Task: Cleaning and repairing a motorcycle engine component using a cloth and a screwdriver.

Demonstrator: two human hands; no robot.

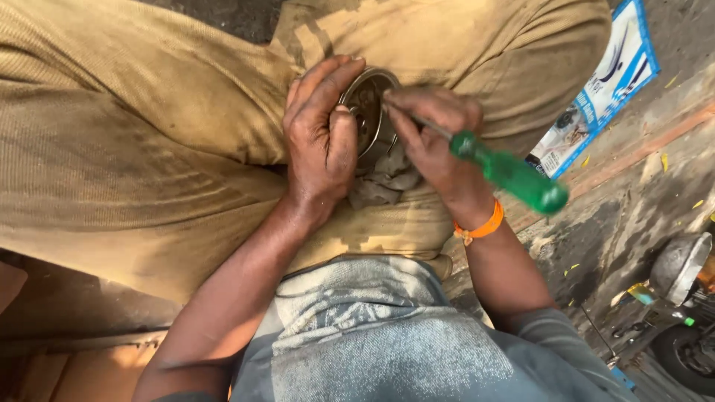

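Resting in the left hand (322,138) grip, a round metal part (369,112) meets the right hand (432,138)-held green-handled screwdriver (506,171).

So the round metal housing (370,112) sits in the lap, on a rag (387,181) bunched under it. Left hand (322,138) wraps its left side, right hand (432,138) is on its right with a screwdriver (491,164), tip inside the housing, handle sticking out right. Further right on the ground lies a printed card (603,85), and a scooter (681,305) stands at the lower right.
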